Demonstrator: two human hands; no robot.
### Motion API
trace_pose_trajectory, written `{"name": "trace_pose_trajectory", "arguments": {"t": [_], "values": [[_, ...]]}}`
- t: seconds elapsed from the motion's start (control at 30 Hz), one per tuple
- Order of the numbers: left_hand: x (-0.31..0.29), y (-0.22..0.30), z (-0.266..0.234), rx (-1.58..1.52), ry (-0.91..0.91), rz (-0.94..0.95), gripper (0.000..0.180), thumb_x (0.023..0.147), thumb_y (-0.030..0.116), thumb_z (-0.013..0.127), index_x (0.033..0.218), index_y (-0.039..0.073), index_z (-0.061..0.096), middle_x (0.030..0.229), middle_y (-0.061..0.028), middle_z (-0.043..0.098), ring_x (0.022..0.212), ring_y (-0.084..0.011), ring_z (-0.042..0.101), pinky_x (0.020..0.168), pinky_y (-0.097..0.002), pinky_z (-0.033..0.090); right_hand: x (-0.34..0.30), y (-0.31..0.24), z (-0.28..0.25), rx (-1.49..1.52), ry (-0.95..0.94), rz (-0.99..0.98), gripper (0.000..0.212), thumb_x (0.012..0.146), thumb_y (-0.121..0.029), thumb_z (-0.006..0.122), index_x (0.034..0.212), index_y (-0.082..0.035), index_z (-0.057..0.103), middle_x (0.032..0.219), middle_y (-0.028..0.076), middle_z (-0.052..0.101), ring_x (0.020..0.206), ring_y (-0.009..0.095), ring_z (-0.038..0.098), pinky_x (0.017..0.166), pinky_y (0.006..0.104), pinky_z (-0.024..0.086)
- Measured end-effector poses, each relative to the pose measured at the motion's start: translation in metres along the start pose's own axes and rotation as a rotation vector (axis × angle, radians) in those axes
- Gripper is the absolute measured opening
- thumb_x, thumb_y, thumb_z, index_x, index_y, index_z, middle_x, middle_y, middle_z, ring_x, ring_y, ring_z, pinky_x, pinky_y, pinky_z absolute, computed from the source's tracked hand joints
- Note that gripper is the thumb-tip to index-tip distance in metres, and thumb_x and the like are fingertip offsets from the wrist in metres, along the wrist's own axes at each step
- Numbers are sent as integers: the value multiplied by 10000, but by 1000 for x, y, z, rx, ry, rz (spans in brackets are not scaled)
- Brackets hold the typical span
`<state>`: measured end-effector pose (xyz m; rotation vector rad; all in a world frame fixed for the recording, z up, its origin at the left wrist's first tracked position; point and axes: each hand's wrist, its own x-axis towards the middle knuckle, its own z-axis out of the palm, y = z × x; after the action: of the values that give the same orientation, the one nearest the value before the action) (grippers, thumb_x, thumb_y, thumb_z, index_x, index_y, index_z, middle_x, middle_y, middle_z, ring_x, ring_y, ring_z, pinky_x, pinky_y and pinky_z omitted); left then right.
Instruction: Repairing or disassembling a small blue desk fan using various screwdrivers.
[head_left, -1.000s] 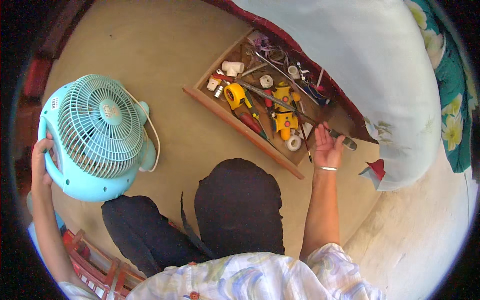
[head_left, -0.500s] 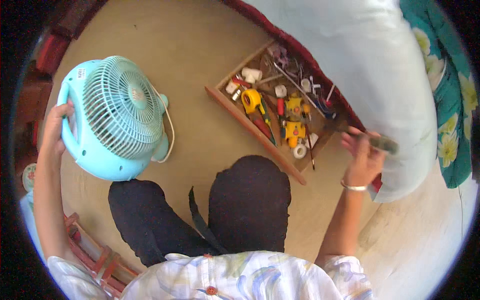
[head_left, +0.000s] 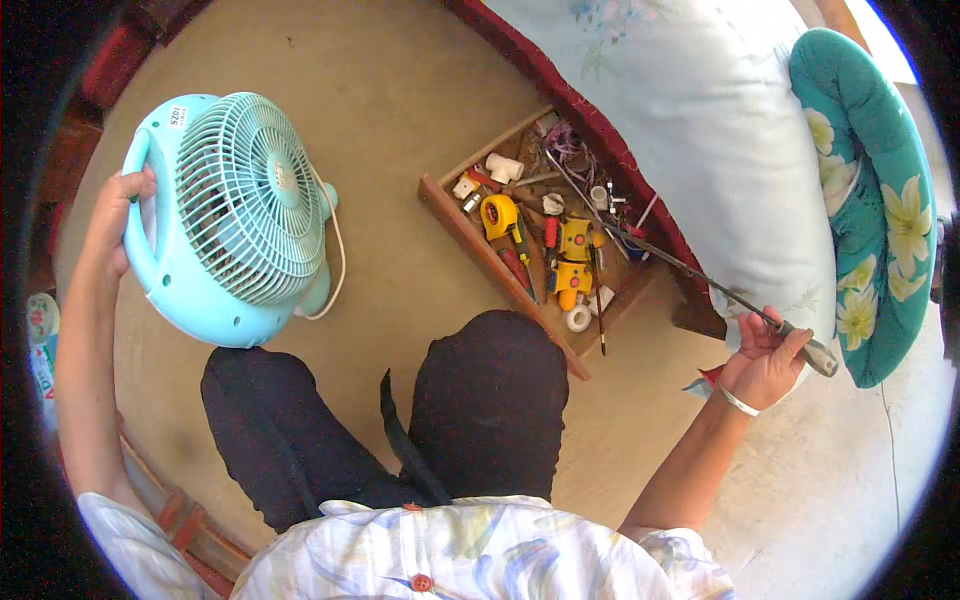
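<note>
My left hand (head_left: 115,215) is closed round the carrying handle of a light-blue fan (head_left: 240,205), which is tilted, its round grille turned toward the right. A white cord loops along the fan's right side. On the right, my right hand (head_left: 765,362) holds a long screwdriver (head_left: 740,298) by its dark and grey handle. Its thin shaft slants up and left, the far end over a wooden drawer (head_left: 495,275). Inside the drawer lie a yellow tape measure (head_left: 497,215), yellow-and-black pieces (head_left: 572,262), white fittings (head_left: 505,167) and several other tools.
A pale bed cover (head_left: 680,110) with a dark red edge hangs behind the drawer. To its right sits a green flowered cushion (head_left: 870,210). Red-brown wooden furniture (head_left: 180,520) stands at lower left. My dark-trousered knees (head_left: 490,400) are between fan and drawer.
My right hand has moved right and slightly down with the screwdriver, whose long shaft now shows clearly. The fan in my left hand has shifted only slightly.
</note>
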<state>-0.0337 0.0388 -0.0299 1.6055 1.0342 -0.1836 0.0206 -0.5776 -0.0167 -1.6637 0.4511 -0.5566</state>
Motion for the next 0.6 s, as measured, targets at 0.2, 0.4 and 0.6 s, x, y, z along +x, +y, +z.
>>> {"name": "trace_pose_trajectory", "arguments": {"t": [0.2,0.4,0.6], "values": [[-1,1,1,564,383,271,306,647,99,557,936,2,523,824,-90,555,734,-202,544,696,-332,460,-14,4,10,365,-33,388,339,905,-350,473,1005,-26,471,817,138,612,624,187,626,591,325,568],[-28,10,34,1078,177,875,394,678,-17,588,1053,95,544,1033,-108,587,1042,-297,516,986,-383,323,-45,12,41,637,-149,728,306,893,-351,496,980,-58,512,843,127,621,673,187,639,634,342,574],[-42,29,51,1158,-72,828,302,844,215,534,1137,142,543,1056,-74,606,1066,-210,526,1054,-475,176,-78,10,89,613,-213,945,346,890,-372,493,809,-41,554,787,121,631,672,195,642,630,350,571]]}}
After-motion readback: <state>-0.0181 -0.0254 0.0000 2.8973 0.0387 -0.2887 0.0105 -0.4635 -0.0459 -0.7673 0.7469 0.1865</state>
